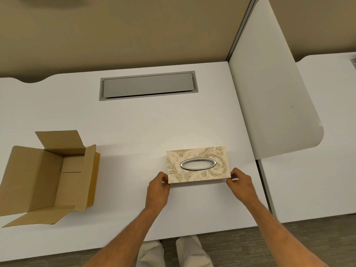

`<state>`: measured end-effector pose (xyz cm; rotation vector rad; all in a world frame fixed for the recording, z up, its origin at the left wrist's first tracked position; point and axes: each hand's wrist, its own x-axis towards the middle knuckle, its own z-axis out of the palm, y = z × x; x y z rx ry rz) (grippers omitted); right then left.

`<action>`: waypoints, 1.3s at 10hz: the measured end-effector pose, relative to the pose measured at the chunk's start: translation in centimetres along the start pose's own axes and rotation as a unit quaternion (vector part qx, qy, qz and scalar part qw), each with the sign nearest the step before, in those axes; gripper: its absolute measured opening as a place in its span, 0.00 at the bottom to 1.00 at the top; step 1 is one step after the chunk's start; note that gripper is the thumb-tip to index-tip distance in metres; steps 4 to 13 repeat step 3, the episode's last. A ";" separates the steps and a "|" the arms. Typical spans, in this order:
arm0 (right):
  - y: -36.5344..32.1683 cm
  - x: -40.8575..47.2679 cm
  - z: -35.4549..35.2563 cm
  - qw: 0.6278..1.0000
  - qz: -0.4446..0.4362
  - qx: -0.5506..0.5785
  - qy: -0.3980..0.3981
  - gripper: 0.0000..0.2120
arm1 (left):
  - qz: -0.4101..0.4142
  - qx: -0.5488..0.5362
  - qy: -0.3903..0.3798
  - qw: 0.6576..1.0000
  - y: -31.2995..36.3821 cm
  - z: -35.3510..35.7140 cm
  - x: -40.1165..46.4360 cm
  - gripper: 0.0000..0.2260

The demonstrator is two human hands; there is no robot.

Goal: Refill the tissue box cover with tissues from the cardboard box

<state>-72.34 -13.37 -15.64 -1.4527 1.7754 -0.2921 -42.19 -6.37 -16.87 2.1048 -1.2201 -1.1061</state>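
The tissue box cover (pixel 198 164) is cream with a gold leaf pattern and a silver oval opening on top. It rests on the white desk (pixel 134 122), right of centre. My left hand (pixel 157 188) grips its near left corner. My right hand (pixel 239 183) grips its near right corner. White shows inside the oval. The cardboard box (pixel 50 176) stands open at the left with its flaps spread; the part of its inside that I see looks bare.
A grey cable hatch (pixel 148 85) is set into the desk at the back. A white divider panel (pixel 269 93) rises along the desk's right side, with another desk (pixel 317 151) beyond it. The desk's near edge runs just below my forearms.
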 end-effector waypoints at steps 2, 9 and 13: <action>-0.3 0.2 -0.6 0.998 -0.012 -0.051 0.033 0.15 | 0.005 0.025 -0.004 1.000 0.3 -1.1 -0.5 0.16; -3.2 0.6 -1.2 0.995 -0.037 -0.039 0.082 0.17 | 0.030 0.030 0.029 0.999 1.7 -3.3 -0.2 0.17; -3.2 0.6 -1.2 0.995 -0.037 -0.039 0.082 0.17 | 0.030 0.030 0.029 0.999 1.7 -3.3 -0.2 0.17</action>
